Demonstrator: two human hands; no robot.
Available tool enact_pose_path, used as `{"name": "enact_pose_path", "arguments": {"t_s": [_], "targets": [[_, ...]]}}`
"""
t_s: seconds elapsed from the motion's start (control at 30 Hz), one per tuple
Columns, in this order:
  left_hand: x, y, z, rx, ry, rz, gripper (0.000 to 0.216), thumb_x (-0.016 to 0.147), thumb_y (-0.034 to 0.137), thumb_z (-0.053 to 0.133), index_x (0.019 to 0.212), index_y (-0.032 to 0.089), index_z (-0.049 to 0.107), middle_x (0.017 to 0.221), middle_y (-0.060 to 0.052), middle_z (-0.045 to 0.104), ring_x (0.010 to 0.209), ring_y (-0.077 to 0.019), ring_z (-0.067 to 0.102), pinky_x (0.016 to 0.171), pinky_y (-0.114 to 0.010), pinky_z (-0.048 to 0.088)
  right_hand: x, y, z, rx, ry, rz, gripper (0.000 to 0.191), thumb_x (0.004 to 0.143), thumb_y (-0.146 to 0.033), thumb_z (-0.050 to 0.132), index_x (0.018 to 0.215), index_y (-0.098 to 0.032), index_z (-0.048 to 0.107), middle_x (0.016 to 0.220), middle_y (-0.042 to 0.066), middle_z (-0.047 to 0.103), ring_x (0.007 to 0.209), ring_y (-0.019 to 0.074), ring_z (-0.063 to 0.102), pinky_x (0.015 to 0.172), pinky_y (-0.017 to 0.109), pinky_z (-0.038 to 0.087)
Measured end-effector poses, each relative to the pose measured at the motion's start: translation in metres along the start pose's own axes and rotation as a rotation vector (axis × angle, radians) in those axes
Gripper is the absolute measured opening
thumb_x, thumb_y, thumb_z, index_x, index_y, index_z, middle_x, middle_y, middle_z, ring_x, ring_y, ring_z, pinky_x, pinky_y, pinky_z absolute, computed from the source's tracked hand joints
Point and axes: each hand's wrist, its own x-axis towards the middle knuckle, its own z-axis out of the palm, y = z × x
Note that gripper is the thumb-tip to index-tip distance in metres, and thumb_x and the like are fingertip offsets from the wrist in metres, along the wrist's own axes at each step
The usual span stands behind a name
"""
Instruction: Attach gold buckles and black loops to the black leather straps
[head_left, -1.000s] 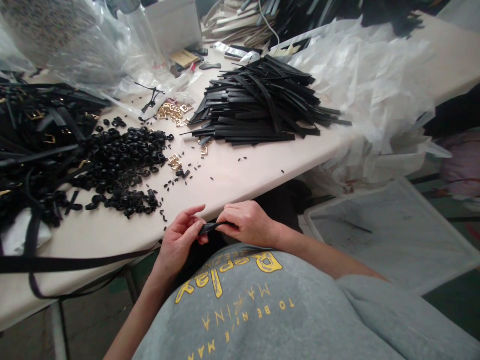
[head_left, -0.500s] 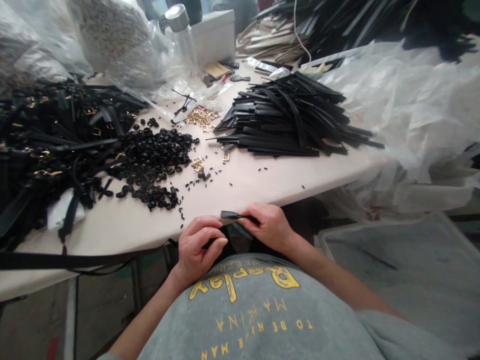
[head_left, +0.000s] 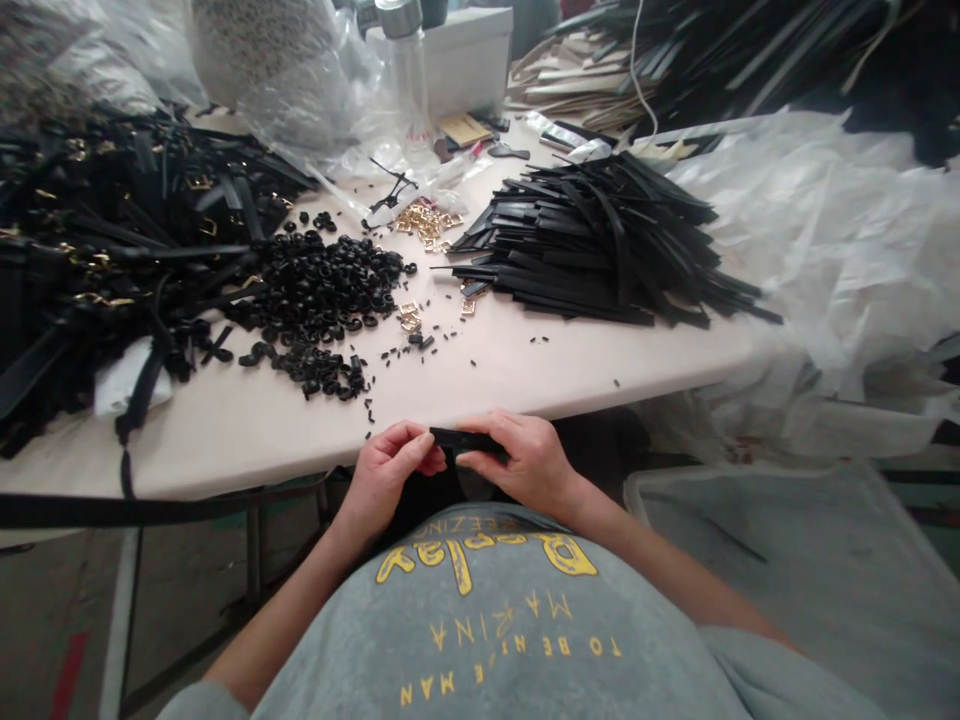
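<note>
Just off the table's front edge, a black strap (head_left: 459, 440) stretches between my two hands. My left hand (head_left: 390, 462) pinches its left end between thumb and fingers. Around its right part, my right hand (head_left: 521, 455) is closed, and that portion is partly hidden by the fingers. Beyond the hands lies a heap of small black loops (head_left: 330, 290). Gold buckles (head_left: 427, 222) are scattered behind it, with a few more gold buckles closer in. A pile of black straps (head_left: 592, 245) rests on the right half of the table.
The pale table (head_left: 510, 385) has tiny black bits strewn on it. Finished-looking straps with buckles (head_left: 112, 230) are heaped at left. A clear bottle (head_left: 405, 70) and white box (head_left: 469, 60) stand behind. White plastic sheeting (head_left: 825, 260) hangs at right above a translucent bin (head_left: 787, 540).
My left hand has closed onto the strap's left end with thumb and fingers. The strap now spans both hands. My view has shifted slightly, moving the table's things rightward.
</note>
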Motion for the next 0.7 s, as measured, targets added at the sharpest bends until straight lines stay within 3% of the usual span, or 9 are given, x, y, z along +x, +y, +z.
{"name": "enact_pose_path", "arguments": {"t_s": [0.53, 0.7], "targets": [[0.000, -0.014, -0.009, -0.099, -0.014, 0.011, 0.030, 0.081, 0.044, 0.069, 0.071, 0.016, 0.063, 0.065, -0.002, 0.068, 0.060, -0.0127, 0.059, 0.063, -0.024, 0.048, 0.016, -0.002, 0.015, -0.020, -0.033, -0.191, 0.010, 0.094, -0.019, 0.060, 0.104, -0.018, 0.063, 0.086, 0.005, 0.069, 0.074, 0.0159, 0.065, 0.067, 0.025, 0.051], [-0.008, -0.021, -0.019, -0.027, -0.124, -0.010, 0.028, 0.083, 0.043, 0.067, 0.078, 0.016, 0.065, 0.071, -0.002, 0.067, 0.067, -0.0136, 0.059, 0.068, -0.025, 0.047, 0.020, 0.000, 0.012, -0.011, -0.062, -0.175, 0.007, 0.092, -0.019, 0.063, 0.099, -0.018, 0.063, 0.081, 0.003, 0.067, 0.071, 0.0157, 0.064, 0.064, 0.025, 0.050]]}}
